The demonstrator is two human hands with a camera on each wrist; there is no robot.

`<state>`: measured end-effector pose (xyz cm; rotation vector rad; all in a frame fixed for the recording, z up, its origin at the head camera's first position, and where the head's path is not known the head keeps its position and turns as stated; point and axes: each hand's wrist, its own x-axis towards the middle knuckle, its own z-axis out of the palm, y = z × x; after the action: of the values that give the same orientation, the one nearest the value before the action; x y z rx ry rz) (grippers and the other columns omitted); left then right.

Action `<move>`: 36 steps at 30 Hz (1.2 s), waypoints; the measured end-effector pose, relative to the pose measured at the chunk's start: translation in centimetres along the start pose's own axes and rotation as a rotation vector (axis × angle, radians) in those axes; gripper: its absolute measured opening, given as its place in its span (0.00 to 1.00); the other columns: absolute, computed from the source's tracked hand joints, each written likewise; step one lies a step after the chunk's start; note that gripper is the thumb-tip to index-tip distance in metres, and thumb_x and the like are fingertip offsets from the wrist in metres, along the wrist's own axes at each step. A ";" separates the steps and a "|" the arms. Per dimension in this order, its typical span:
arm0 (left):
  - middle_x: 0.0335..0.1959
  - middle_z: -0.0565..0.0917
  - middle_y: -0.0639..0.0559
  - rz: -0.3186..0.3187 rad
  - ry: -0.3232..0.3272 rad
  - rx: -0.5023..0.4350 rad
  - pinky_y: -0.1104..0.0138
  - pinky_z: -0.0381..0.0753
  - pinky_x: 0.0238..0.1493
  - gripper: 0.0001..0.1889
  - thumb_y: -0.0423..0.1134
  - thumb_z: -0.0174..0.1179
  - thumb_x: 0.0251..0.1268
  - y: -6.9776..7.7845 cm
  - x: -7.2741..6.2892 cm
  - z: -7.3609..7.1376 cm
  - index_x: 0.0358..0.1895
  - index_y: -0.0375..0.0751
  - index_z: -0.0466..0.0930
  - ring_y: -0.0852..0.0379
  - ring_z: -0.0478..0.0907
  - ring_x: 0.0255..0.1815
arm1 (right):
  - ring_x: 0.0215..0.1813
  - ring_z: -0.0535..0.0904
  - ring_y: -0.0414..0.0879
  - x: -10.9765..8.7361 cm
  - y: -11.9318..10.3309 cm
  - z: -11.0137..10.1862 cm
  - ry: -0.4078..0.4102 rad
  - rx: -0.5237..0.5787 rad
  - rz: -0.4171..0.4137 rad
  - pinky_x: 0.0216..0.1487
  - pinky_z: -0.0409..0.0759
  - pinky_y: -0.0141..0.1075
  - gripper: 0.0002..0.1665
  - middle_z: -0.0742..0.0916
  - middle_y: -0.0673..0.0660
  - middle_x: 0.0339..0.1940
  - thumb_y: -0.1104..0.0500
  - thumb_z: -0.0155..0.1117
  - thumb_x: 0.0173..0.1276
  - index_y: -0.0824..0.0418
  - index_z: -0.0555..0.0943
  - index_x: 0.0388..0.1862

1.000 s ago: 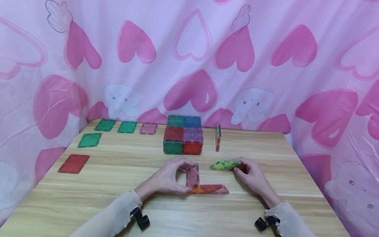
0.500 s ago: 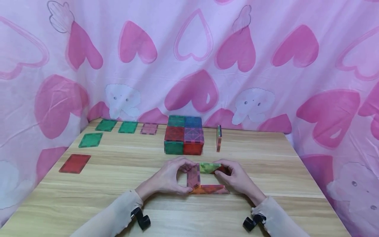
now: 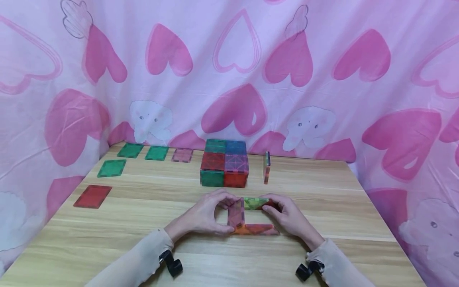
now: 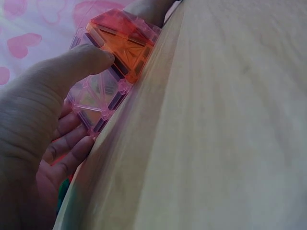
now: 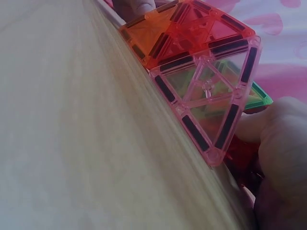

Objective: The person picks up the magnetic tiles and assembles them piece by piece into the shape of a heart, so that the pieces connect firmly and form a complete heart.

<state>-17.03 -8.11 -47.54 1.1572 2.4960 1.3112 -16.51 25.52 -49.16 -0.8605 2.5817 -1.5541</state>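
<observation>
My left hand (image 3: 204, 213) holds a standing pink square magnetic tile (image 3: 235, 215) between its thumb at the front and its fingers at the back. Joined to that tile's near end is an upright row of triangular tiles: orange (image 4: 127, 52), red (image 5: 192, 28) and a pink triangle (image 5: 206, 91) at the right tip. My right hand (image 3: 291, 217) pinches a strip with a yellow-green triangular tile (image 3: 254, 203) and a red part beside it. This strip stands at the pink square's far end, parallel to the near row. The right fingers partly hide the red part.
Behind the hands stands a box of coloured magnetic tiles (image 3: 224, 163). A thin upright stack of tiles (image 3: 267, 167) is to its right. A red tile (image 3: 93, 196), a pink tile (image 3: 182, 155) and several green tiles (image 3: 111, 168) lie flat at left. A pink heart-patterned curtain (image 3: 236, 48) borders the table.
My right hand has moved left with the yellow-green and red strip, bringing it from apart to the pink square's far end. My left hand keeps its hold in place.
</observation>
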 end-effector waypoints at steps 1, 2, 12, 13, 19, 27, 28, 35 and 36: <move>0.64 0.82 0.63 0.005 -0.002 0.004 0.63 0.84 0.67 0.41 0.52 0.87 0.55 0.2 0.0 -0.2 0.73 0.55 0.79 0.63 0.82 0.62 | 0.58 0.88 0.41 0.0 0.0 0.0 -0.002 0.001 0.003 0.59 0.84 0.31 0.18 0.93 0.51 0.59 0.64 0.67 0.83 0.52 0.87 0.67; 0.64 0.82 0.62 0.013 -0.001 0.009 0.63 0.84 0.67 0.41 0.52 0.87 0.56 0.4 0.0 -0.6 0.74 0.55 0.79 0.62 0.82 0.63 | 0.57 0.88 0.42 0.0 -0.1 0.0 -0.003 0.001 0.007 0.58 0.85 0.31 0.19 0.92 0.51 0.59 0.64 0.66 0.84 0.52 0.87 0.68; 0.63 0.87 0.56 0.136 0.338 0.154 0.57 0.86 0.63 0.36 0.39 0.84 0.60 2.5 -2.5 -9.2 0.72 0.50 0.82 0.55 0.84 0.61 | 0.54 0.85 0.44 -0.3 0.0 -0.2 -0.039 0.055 0.027 0.53 0.83 0.33 0.22 0.88 0.55 0.67 0.61 0.60 0.89 0.58 0.79 0.77; 0.63 0.87 0.55 0.118 0.385 0.171 0.59 0.85 0.63 0.35 0.37 0.84 0.60 2.2 -3.3 -10.3 0.72 0.49 0.82 0.55 0.84 0.61 | 0.57 0.84 0.44 -0.3 0.0 -0.2 -0.040 0.066 0.020 0.55 0.82 0.32 0.23 0.87 0.58 0.69 0.62 0.60 0.89 0.59 0.79 0.78; 0.64 0.87 0.48 -0.126 0.615 0.314 0.78 0.70 0.64 0.36 0.35 0.85 0.60 -0.7 -10.5 -16.1 0.73 0.46 0.83 0.54 0.79 0.61 | 0.79 0.76 0.45 -1.2 -0.5 -0.7 -0.049 0.148 -0.027 0.76 0.72 0.28 0.30 0.78 0.68 0.80 0.68 0.56 0.87 0.60 0.71 0.84; 0.72 0.75 0.26 -0.495 0.619 0.472 0.34 0.69 0.68 0.46 0.50 0.80 0.66 -4.9 -19.5 -20.2 0.82 0.35 0.70 0.24 0.71 0.69 | 0.87 0.67 0.50 -2.8 -0.5 -1.4 -0.131 0.221 -0.089 0.85 0.59 0.28 0.48 0.71 0.68 0.86 0.61 0.68 0.82 0.59 0.56 0.92; 0.71 0.73 0.23 -0.527 0.609 0.485 0.30 0.68 0.65 0.48 0.52 0.80 0.66 -5.3 -20.1 -20.3 0.82 0.31 0.69 0.22 0.70 0.68 | 0.88 0.66 0.51 -2.8 -0.5 -1.4 -0.136 0.212 -0.090 0.85 0.58 0.28 0.51 0.70 0.68 0.86 0.60 0.72 0.80 0.58 0.55 0.92; 0.70 0.65 0.13 -0.711 0.543 0.601 0.24 0.57 0.63 0.56 0.63 0.77 0.64 -6.9 -23.0 -20.1 0.80 0.23 0.65 0.13 0.57 0.68 | 0.89 0.62 0.47 -3.0 -1.2 -1.5 -0.140 0.043 0.011 0.83 0.51 0.26 0.69 0.69 0.59 0.89 0.56 0.88 0.64 0.42 0.53 0.94; 0.70 0.63 0.12 -0.744 0.536 0.613 0.25 0.56 0.62 0.57 0.65 0.76 0.64 -6.9 -23.3 -20.1 0.81 0.23 0.64 0.12 0.56 0.67 | 0.89 0.61 0.47 -3.0 -1.4 -1.5 -0.144 0.026 0.025 0.83 0.51 0.27 0.70 0.68 0.59 0.89 0.56 0.88 0.63 0.41 0.53 0.94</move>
<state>-12.65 -39.35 -45.88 -0.2110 3.3138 0.7120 -13.74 27.57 -48.06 -0.8985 2.4582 -1.4577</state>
